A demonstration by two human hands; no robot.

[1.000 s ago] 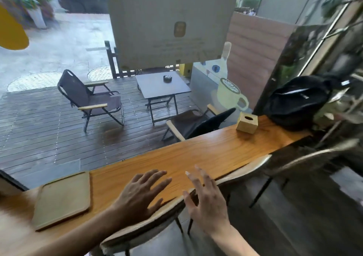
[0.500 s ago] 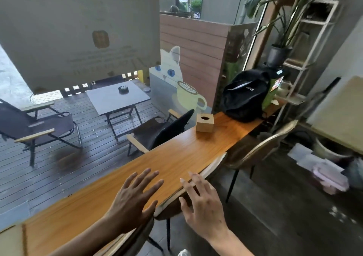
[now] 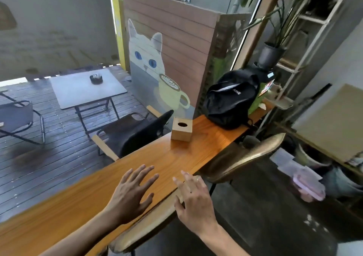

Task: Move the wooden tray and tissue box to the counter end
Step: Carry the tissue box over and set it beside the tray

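A small wooden tissue box with a round hole in its top stands on the long orange wooden counter, toward its far right end. My left hand hovers over the counter's near part, fingers spread, holding nothing. My right hand floats beside it over the counter's inner edge, also spread and empty. Both hands are well short of the tissue box. The wooden tray is out of view.
A black backpack lies on the counter's far end beyond the box. Two curved wooden chair backs stand against the counter's inner edge. A shelf with a potted plant stands at the right. Behind the window are a table and chairs.
My view has swung right along the counter: the tray has left the frame at the left, and the tissue box and backpack are nearer. Both hands stay spread and empty.
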